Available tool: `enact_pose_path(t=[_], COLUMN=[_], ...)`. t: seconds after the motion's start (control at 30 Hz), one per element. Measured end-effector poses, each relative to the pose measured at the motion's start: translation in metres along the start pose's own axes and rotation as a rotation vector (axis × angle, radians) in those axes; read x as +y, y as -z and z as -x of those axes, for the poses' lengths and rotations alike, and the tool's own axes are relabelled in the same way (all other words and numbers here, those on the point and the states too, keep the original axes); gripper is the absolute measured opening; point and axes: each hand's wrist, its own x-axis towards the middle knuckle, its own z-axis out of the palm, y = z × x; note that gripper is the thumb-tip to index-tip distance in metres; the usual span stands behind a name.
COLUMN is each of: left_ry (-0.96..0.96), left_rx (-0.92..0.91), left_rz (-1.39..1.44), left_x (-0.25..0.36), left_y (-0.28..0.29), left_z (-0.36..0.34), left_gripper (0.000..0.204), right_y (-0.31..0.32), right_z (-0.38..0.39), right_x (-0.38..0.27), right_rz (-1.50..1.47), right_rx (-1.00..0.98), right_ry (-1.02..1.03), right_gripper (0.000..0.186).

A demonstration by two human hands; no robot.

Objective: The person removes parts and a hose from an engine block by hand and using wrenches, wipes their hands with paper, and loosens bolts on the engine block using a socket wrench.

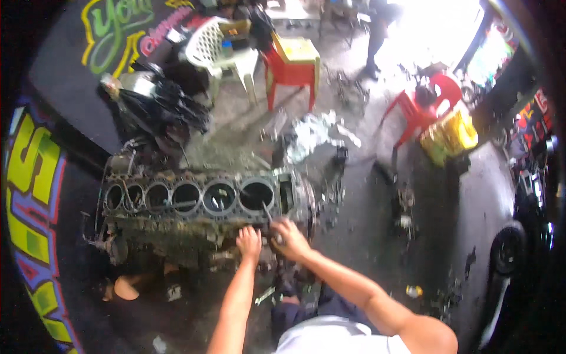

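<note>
A long engine block [230, 227] with several large round cylinder bores in a row lies in front of me. My right hand [289, 241] is closed round a thin metal rod-like tool [268, 213], which points up toward the rightmost bore [256, 193]. What kind of tool it is, I cannot make out. My left hand [249, 242] rests against the near edge of the block, just left of the right hand. Its fingers look apart, with nothing visible in them.
At the lower left, a person's bare skin [125, 289] shows beside the block. White [206, 53] and red [289, 76] plastic chairs stand beyond it. A red chair [407, 112] and yellow bag [451, 138] are at right. Pale rags [312, 135] and parts litter the floor.
</note>
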Motion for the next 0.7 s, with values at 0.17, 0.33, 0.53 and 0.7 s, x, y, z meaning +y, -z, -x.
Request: enact_pose_path(t=[0.17, 0.33, 0.53, 0.7], left_ry=[-0.023, 0.082, 0.129, 0.387], left_rx=[-0.027, -0.058, -0.105, -0.224], left_rz=[-0.025, 0.028, -0.153, -0.208], left_x=[0.025, 0.027, 0.058, 0.043], left_y=[0.024, 0.021, 0.019, 0.027], left_z=[-0.013, 0.006, -0.007, -0.006], left_gripper=[0.034, 0.031, 0.029, 0.019], right_y=[0.032, 0.054, 0.087, 0.208], right_z=[0.028, 0.084, 0.21, 0.209], right_x=[0.032, 0.141, 0.368, 0.439], right_rz=[-0.014, -0.015, 0.198, 0.408], right_rx=[0.07, 0.165, 0.124, -0.271], right_ry=[-0.162, -0.417, -0.793, -1.247], right_gripper=[0.06, 0.057, 0.044, 0.048])
